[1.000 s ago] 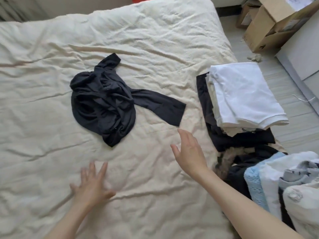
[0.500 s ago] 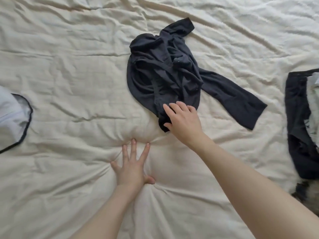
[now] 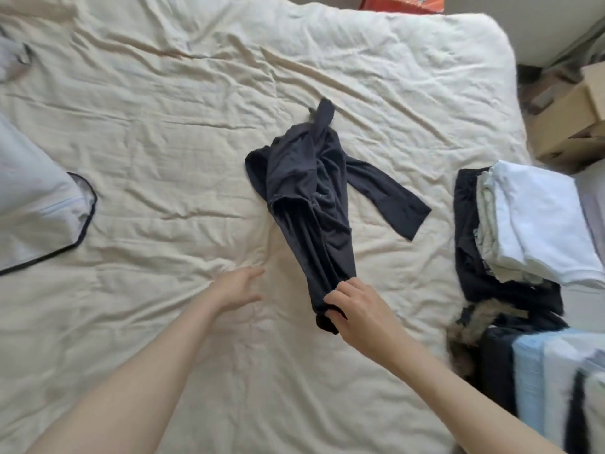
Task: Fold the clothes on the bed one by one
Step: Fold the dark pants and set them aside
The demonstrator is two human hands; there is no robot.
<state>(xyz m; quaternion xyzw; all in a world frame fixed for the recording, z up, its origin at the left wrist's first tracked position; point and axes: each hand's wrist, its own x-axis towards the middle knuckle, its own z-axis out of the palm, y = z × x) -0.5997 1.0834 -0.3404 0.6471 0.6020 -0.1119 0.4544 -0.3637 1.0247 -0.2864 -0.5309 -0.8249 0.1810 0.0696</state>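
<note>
- Head view: your right hand (image 3: 361, 311) is pinching the near end of the dark top (image 3: 307, 191), bunched mid-bed (image 3: 163, 142).
- Your left hand (image 3: 237, 288) is resting open beside it.
- Next, you are likely needing to spread it flat.

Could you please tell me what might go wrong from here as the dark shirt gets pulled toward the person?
The right hand grips only one bunched end of the dark long-sleeved shirt, so pulling may tighten the twist rather than spread it. The loose sleeve trails toward the folded stack and could catch or disturb it. The left hand rests open on the cream duvet, so the duvet may wrinkle further beneath the fold.
</note>
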